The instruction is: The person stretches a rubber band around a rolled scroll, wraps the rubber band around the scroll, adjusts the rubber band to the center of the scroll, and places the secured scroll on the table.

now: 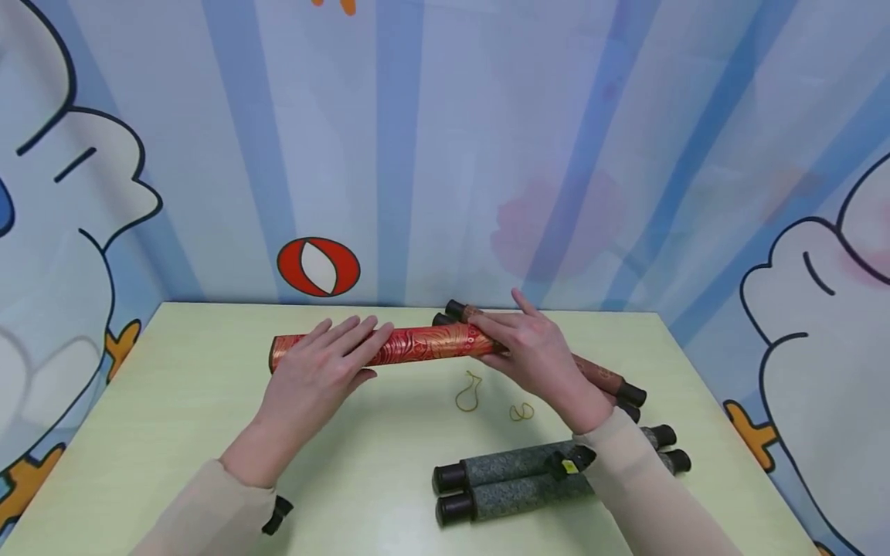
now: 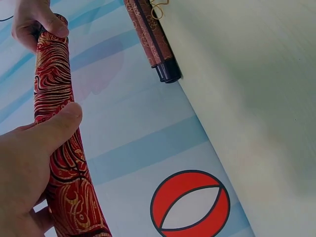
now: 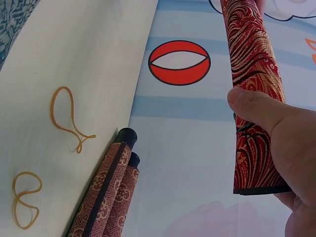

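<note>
A red roll (image 1: pixel 417 344) with a gold swirling pattern is held level above the table by both hands. My left hand (image 1: pixel 323 367) grips it near its left end, with the thumb (image 2: pixel 64 121) across the near side and the fingers over the far side. Toward the other end my right hand (image 1: pixel 531 351) holds it, thumb (image 3: pixel 254 106) laid along the patterned surface. A black edge shows at that end in the right wrist view. Beneath the roll, two thin yellowish rubber bands (image 1: pixel 468 392) lie loose on the table.
Two brown patterned scrolls (image 1: pixel 599 374) with black end caps lie behind my right hand, partly covered by it. Nearer me, two grey scrolls (image 1: pixel 528 494) lie side by side under my right forearm. A striped cartoon backdrop (image 1: pixel 431 154) stands behind the table (image 1: pixel 174 401).
</note>
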The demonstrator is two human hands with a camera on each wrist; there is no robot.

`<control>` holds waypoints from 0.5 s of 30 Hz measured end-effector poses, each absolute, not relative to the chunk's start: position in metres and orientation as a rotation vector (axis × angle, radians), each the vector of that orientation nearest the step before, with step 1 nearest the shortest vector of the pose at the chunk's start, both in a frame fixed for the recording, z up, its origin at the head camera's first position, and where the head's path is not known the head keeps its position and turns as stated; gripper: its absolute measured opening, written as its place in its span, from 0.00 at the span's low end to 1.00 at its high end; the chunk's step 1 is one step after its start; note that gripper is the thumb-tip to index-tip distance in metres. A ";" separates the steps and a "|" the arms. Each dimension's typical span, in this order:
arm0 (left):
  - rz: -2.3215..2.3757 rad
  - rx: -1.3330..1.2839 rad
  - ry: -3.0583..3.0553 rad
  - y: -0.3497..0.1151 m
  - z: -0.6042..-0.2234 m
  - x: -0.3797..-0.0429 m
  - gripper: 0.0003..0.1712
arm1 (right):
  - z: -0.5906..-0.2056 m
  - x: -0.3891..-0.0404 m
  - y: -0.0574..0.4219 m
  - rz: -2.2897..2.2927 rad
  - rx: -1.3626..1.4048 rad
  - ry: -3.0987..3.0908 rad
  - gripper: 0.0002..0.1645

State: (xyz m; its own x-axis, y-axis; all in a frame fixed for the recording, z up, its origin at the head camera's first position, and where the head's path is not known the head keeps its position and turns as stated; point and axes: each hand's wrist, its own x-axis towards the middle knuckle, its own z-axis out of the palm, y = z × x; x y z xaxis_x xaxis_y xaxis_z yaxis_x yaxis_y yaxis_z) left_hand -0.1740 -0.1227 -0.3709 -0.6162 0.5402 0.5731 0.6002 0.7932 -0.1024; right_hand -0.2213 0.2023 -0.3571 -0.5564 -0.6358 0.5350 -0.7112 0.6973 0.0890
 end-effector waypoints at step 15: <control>-0.113 -0.864 -2.215 -0.119 -0.379 -0.179 0.40 | -0.368 -0.230 0.206 0.252 1.045 -2.390 0.38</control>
